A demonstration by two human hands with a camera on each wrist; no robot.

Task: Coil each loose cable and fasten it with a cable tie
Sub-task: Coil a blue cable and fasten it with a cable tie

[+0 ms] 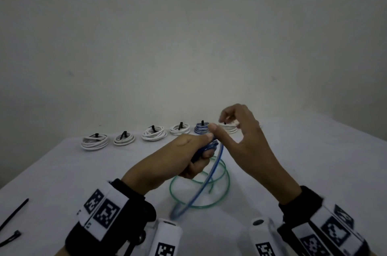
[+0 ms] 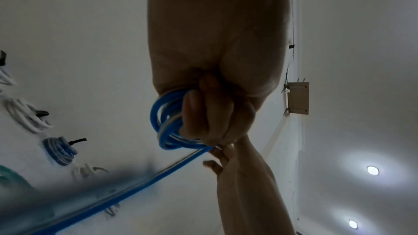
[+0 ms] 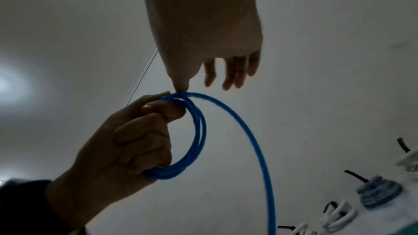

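Note:
My left hand (image 1: 207,143) grips a small coil of blue cable (image 1: 209,146) above the table, fingers curled through its loops (image 2: 162,124). The loose tail of the blue cable (image 1: 201,188) arcs down toward the table's near edge. My right hand (image 1: 217,123) hovers just right of the coil. Its thumb tip touches the top of the blue loops (image 3: 181,94), and its fingers (image 3: 230,76) hang loose with nothing in them. A loose green cable (image 1: 222,199) lies in wide loops on the white table (image 1: 62,172), under both hands.
Along the far edge stands a row of tied coils: several white ones (image 1: 95,141) (image 1: 154,133) (image 1: 230,129) and one blue-and-white (image 1: 201,128), each with a black tie. Two loose black cable ties (image 1: 14,213) (image 1: 12,237) lie at the near left.

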